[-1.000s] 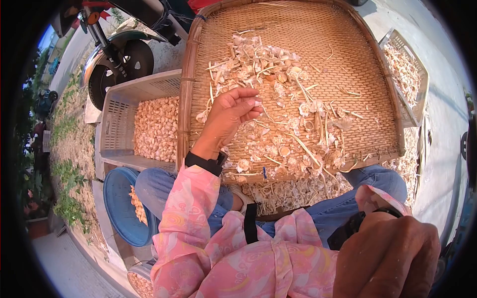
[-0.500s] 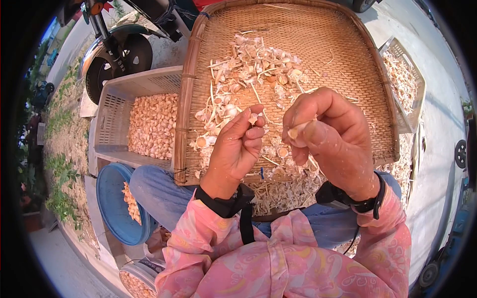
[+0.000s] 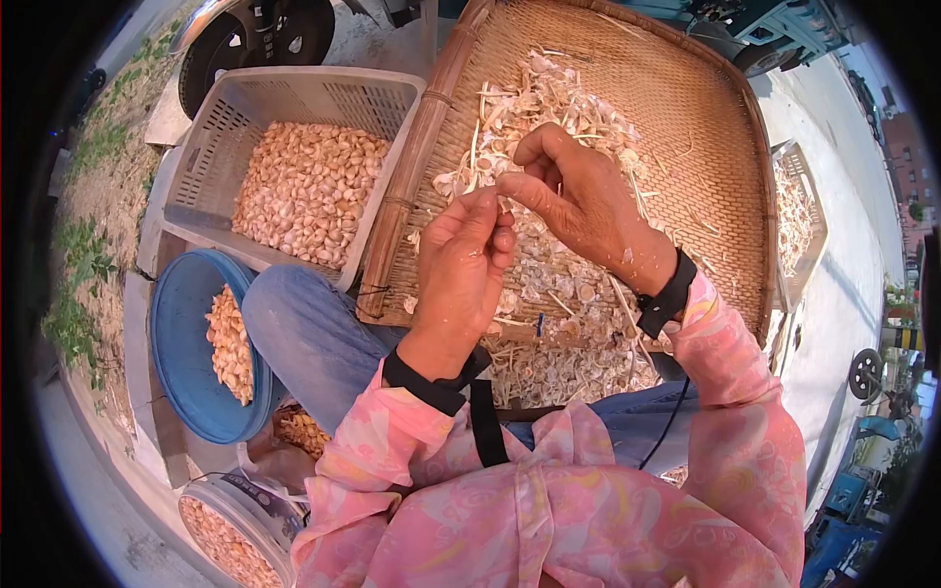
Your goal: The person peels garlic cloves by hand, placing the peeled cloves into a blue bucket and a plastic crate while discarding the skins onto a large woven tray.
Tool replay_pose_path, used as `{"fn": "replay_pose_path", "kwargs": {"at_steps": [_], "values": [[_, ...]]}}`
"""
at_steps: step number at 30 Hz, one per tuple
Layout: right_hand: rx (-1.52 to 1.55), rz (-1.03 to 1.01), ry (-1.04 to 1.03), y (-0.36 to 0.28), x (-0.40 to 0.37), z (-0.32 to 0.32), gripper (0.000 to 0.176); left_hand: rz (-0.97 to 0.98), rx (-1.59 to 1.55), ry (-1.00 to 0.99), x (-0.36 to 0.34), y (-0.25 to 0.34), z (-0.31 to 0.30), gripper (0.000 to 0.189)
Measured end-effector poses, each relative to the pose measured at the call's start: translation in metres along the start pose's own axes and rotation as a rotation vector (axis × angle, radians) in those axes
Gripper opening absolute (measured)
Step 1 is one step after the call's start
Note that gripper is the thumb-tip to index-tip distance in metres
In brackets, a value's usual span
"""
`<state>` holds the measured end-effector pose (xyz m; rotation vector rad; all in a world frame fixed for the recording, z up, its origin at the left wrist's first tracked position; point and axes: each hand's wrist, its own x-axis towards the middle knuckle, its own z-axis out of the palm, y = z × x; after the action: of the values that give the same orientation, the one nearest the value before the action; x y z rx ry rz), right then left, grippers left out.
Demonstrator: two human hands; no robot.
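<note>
My left hand is closed in a pinch above the near edge of the woven bamboo tray. A small pale piece of garlic shows at its fingertips, mostly hidden. My right hand comes in from the right, its thumb tip meeting the left fingertips and its other fingers curled; whatever lies in them is hidden. Beneath both hands, loose garlic skins, dry stalks and a few pale garlic pieces lie heaped on the tray.
Left of the tray stands a grey plastic crate of garlic cloves. A blue tub with more cloves is beside my left knee, and a white bucket of cloves is below it. Another crate of skins stands at the right.
My view has turned, so the tray and left crate appear farther right. My hands, apart before, have come together. The garlic clove seen in my right hand no longer shows.
</note>
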<state>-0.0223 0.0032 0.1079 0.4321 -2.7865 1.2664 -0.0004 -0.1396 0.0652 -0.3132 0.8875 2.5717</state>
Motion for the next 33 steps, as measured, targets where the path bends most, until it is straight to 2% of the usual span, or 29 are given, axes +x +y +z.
{"fn": "replay_pose_path", "kwargs": {"at_steps": [4,8,11,12,15,16,18,20,21,22,24,26,28,31,32,33], "values": [[0.030,0.031,0.052,0.003,-0.038,0.025,0.027,0.116,0.158,-0.025,-0.004,-0.014,0.002,0.015],[-0.207,0.051,0.034,0.010,-0.044,0.027,0.022,0.113,0.167,-0.055,-0.009,-0.020,-0.001,0.015],[0.127,0.094,0.102,0.019,-0.047,0.023,0.021,0.038,0.090,-0.054,-0.012,-0.021,0.004,0.015],[0.335,0.262,0.100,0.022,-0.048,0.019,0.023,0.001,0.032,-0.072,-0.011,-0.022,0.002,0.016],[-0.334,0.220,-0.113,0.072,-0.048,0.006,0.015,-0.027,0.000,-0.053,-0.008,-0.009,-0.003,0.017],[-0.419,0.248,-0.145,0.076,-0.046,0.000,0.012,-0.021,0.016,-0.035,-0.006,0.001,-0.007,0.018],[-0.593,0.295,-0.215,0.082,-0.038,-0.006,0.009,0.211,0.229,0.012,0.005,0.038,-0.023,0.019],[-0.484,0.010,-0.032,0.097,-0.015,0.001,0.011,0.373,0.555,0.225,0.015,0.080,-0.032,0.028],[-0.423,-0.131,0.059,0.105,-0.001,0.008,0.014,0.371,0.603,0.300,0.019,0.098,-0.041,0.033],[-0.451,-0.172,0.042,0.112,0.013,0.017,0.014,0.369,0.652,0.375,0.020,0.111,-0.045,0.039],[-0.506,-0.249,0.013,0.122,0.037,0.036,0.016,0.390,0.703,0.316,0.014,0.115,-0.040,0.041],[-0.585,-0.156,-0.081,0.131,0.045,0.048,0.014,0.396,0.707,0.234,0.009,0.103,-0.033,0.041],[-0.622,-0.089,-0.131,0.130,0.044,0.048,0.011,0.319,0.763,0.112,0.013,0.082,-0.030,0.041],[-0.394,0.026,-0.111,0.132,0.026,0.030,0.012,0.223,0.828,-0.016,0.023,0.044,-0.022,0.039],[-0.375,0.008,-0.098,0.133,0.014,0.023,0.015,0.194,0.847,-0.055,0.029,0.029,-0.019,0.039],[-0.286,0.113,-0.099,0.128,0.002,0.016,0.017,0.189,0.929,-0.063,0.037,0.013,-0.018,0.039]]}}
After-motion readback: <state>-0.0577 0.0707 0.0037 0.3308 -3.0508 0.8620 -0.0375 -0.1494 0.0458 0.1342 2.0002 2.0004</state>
